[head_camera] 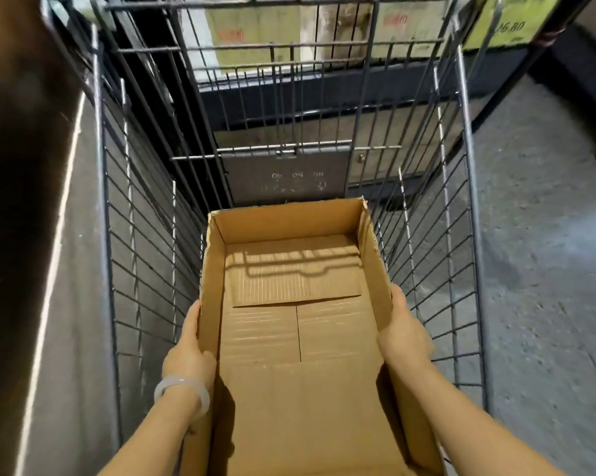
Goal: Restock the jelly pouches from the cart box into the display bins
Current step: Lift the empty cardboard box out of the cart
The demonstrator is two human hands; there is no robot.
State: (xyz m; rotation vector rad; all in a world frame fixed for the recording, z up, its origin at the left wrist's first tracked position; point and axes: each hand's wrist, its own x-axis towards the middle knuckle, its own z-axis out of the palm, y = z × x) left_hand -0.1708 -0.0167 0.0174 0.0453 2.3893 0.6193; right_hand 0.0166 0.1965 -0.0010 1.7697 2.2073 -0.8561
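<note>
An open brown cardboard box (289, 338) sits inside a wire shopping cart (118, 235). Its inside shows only bare cardboard flaps; no jelly pouches are visible in it. My left hand (190, 352) presses flat against the outside of the box's left wall, a pale bangle on its wrist. My right hand (404, 333) grips the outside of the right wall. Both hands hold the box between them. No display bins are in view.
The cart's wire sides rise close on both sides of the box, and its front panel (286, 176) stands beyond it. Grey concrete floor (537, 269) lies to the right. A dark wall or fixture (22, 166) runs along the left. Yellow-green price signs (509, 25) hang ahead.
</note>
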